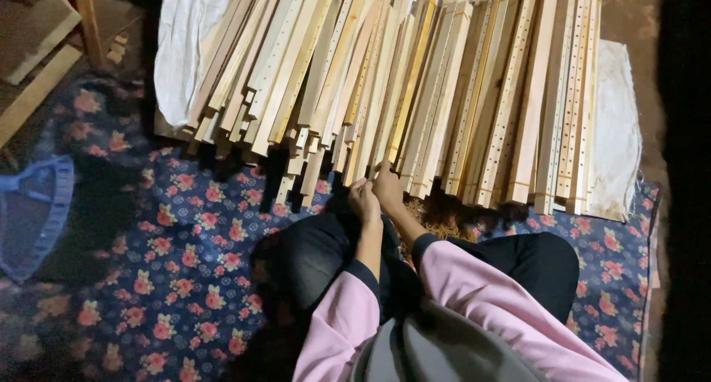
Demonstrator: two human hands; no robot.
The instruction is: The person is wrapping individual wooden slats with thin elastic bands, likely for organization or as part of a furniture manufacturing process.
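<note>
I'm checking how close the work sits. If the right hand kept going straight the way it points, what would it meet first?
The right hand points up and away from the body, and its fingers already appear to reach the near ends of the wooden slats. So it would meet those slat ends first, though depth is hard to judge.

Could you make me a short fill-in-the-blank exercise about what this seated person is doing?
1. Both hands reach the near ends of the wooden slats, which lie on a ____ cloth.
2. The person's sleeves are ____.
3. The mat beneath is patterned with ____.

Missing words: white; pink; flowers
</note>
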